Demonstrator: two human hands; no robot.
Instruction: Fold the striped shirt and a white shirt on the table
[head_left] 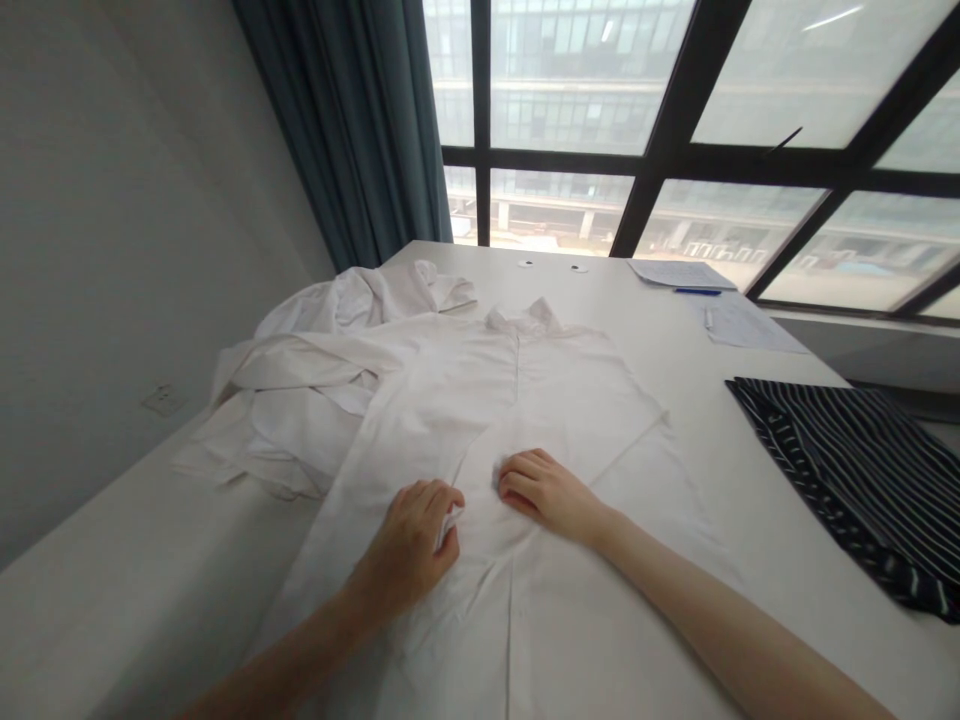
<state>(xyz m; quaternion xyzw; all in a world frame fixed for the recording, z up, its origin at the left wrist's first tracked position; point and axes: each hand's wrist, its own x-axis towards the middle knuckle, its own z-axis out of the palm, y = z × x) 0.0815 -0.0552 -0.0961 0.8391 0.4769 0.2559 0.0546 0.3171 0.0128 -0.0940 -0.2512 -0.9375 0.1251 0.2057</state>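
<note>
White collared shirt (585, 400) lay front-up on the tabletop (795, 525), probably so the placket (517, 370) was easy to reach; left hand (418, 525) pinched it, right hand (551, 492) had curled fingers, couldn't tell if pinching.

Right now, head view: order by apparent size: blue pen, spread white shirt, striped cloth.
1. Spread white shirt
2. Striped cloth, cut off at the picture's edge
3. Blue pen, farther away but clearly smallest in view
</note>
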